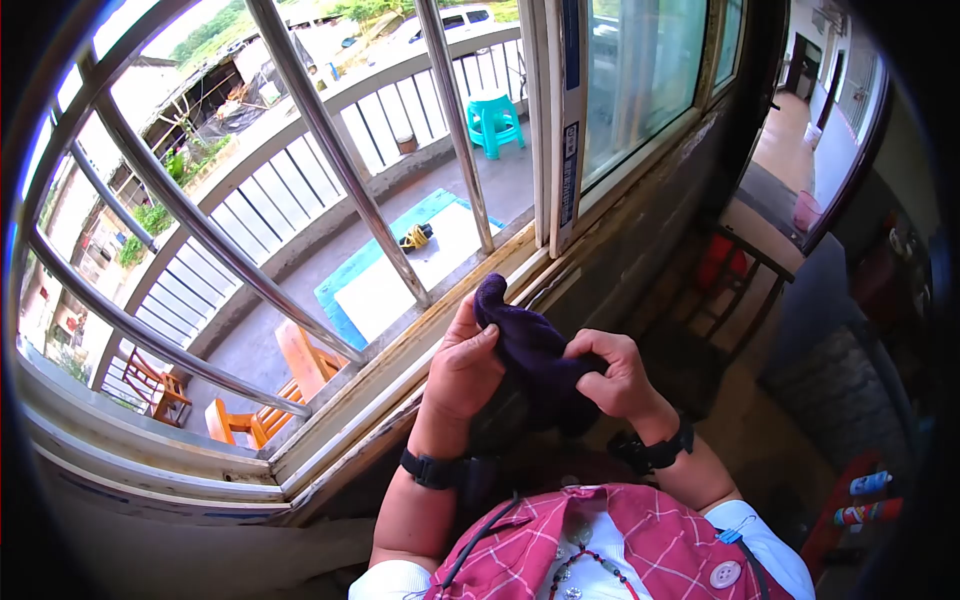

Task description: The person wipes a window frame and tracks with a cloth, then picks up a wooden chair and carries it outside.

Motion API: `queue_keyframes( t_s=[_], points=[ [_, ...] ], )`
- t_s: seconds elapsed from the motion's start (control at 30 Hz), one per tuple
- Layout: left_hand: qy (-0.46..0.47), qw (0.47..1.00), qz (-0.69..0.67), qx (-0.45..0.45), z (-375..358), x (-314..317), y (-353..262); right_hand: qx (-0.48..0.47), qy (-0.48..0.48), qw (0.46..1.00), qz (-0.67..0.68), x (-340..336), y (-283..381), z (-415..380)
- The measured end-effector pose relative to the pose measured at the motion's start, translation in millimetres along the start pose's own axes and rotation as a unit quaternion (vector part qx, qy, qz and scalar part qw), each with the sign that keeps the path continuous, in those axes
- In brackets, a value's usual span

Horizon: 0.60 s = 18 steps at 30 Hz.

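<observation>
Cloth (530, 350): dark, soft, limp, light; bunched by the window sill (400, 340).
Left hand (465, 365): clamped on its left side.
Right hand (615, 375): pinching its right edge.
Grip: best at the edges.

We see a soft, matt purple knitted cloth (530, 350), smooth shiny metal window bars (330, 130), and a worn wooden window sill (400, 360).

cloth (530, 350) between left hand (462, 368) and right hand (617, 375), window bars (330, 140) behind, stool (494, 120) beyond
</observation>
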State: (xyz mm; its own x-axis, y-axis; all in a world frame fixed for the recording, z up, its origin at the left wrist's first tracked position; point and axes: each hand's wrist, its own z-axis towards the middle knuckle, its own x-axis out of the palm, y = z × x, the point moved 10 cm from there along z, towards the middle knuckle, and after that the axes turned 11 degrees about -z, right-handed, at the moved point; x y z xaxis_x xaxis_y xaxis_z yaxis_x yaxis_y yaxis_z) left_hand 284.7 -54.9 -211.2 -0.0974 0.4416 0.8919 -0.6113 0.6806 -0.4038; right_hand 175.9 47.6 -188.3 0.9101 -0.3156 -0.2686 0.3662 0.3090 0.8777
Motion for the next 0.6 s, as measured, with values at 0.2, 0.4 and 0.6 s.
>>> queue_keyframes(
  t_s=[0.2, 0.4, 0.6],
  points=[
    [-0.001, 0.999, -0.045, 0.007, -0.7, -2.8, 9.1, 0.023, 0.022, 0.999, -0.010, 0.7, -6.6, -12.2],
    [0.003, 0.997, -0.062, 0.051, 5.3, -5.7, 13.7, 0.071, 0.055, 0.991, 0.099, 4.8, -29.4, -25.4],
    [0.027, 0.998, -0.044, 0.045, 2.5, -3.2, 25.4, 0.162, 0.085, 0.983, 0.025, 20.9, -90.5, -30.0]
  ],
)
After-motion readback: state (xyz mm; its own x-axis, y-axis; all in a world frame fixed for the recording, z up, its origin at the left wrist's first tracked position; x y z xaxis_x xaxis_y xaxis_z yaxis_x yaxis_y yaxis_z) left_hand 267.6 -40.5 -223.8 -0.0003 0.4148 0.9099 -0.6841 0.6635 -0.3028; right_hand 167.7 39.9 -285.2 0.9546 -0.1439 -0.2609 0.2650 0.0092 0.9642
